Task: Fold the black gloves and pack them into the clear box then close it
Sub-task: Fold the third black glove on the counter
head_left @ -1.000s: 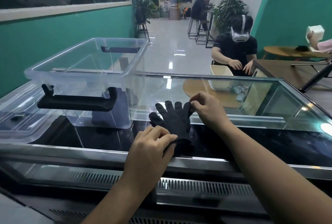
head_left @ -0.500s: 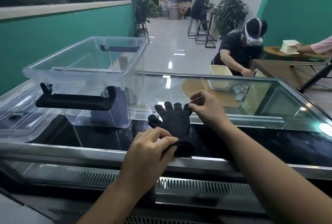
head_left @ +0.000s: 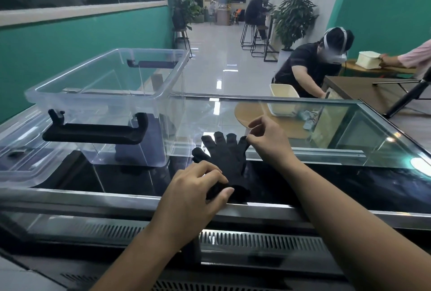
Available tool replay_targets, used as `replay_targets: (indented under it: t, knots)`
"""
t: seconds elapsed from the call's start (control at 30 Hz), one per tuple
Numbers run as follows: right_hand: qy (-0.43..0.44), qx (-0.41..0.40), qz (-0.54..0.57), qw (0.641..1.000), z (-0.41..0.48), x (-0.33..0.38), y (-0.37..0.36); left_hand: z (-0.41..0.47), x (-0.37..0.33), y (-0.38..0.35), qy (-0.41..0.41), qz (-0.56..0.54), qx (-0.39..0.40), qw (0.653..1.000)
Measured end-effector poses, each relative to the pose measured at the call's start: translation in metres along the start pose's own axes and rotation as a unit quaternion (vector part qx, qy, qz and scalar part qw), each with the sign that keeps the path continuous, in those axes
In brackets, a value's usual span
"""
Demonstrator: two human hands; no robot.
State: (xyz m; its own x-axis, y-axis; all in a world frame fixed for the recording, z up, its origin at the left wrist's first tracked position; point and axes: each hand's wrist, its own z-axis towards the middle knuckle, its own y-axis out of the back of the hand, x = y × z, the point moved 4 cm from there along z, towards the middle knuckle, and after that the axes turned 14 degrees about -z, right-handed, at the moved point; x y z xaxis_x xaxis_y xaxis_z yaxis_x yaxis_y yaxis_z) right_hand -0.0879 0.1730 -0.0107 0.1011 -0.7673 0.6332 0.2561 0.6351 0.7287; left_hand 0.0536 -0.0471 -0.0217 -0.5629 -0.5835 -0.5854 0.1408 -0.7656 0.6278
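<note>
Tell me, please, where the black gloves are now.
Head view, centre: the black gloves lie on the glass counter, right of the clear box, held between left hand and right hand.

Both bare forearms were stretched forward. The left hand curled its fingers over the glove at its cuff (thumb alongside), while the right hand pinched one fingertip farther out.

A café-like shared office: glass display counter, bar stools, potted plant (teal walls throughout).

gloves: cuff hidden under left hand | lid: cut by left edge
</note>
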Motion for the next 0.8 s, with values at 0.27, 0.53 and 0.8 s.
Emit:
replay_targets:
  t: [0.27, 0.53, 0.8]
  knots:
    - [0.016, -0.051, 0.028, 0.998, -0.002, 0.002, 0.010, 0.012, 0.003, -0.002, -0.055, 0.037, 0.056, 0.996]
    - [0.199, 0.012, 0.010, 0.980, -0.052, 0.027, 0.025, 0.028, 0.007, -0.002, -0.100, 0.070, 0.070, 0.990]
    - [0.333, 0.084, -0.076, 0.936, -0.081, 0.034, 0.014, 0.044, 0.013, 0.003, -0.013, -0.003, 0.037, 0.999]
